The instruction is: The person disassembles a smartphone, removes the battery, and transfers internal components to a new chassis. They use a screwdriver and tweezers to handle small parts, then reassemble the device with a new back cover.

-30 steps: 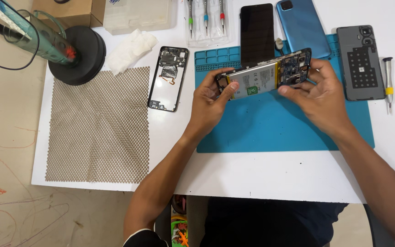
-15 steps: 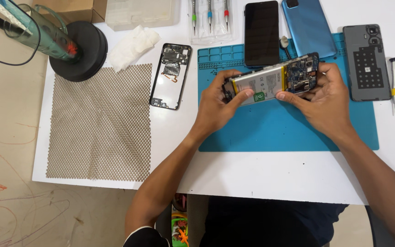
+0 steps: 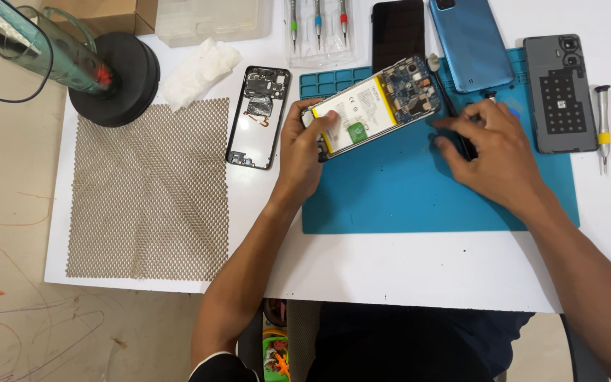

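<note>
Two hands — left hand (image 3: 304,145) on opened phone (image 3: 373,106)

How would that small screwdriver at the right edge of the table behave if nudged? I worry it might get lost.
The screwdriver has a round, slim metal body lying flat on the smooth white table, so it would probably roll easily. It lies off the blue mat, so little would likely slow it. It looks light and stiff.

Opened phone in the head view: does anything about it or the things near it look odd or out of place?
The opened phone sits tilted, one end raised in the left hand, with battery and circuit board bare. The right hand rests on the blue mat, touching a thin black tool. Nothing looks spilled or broken.
</note>
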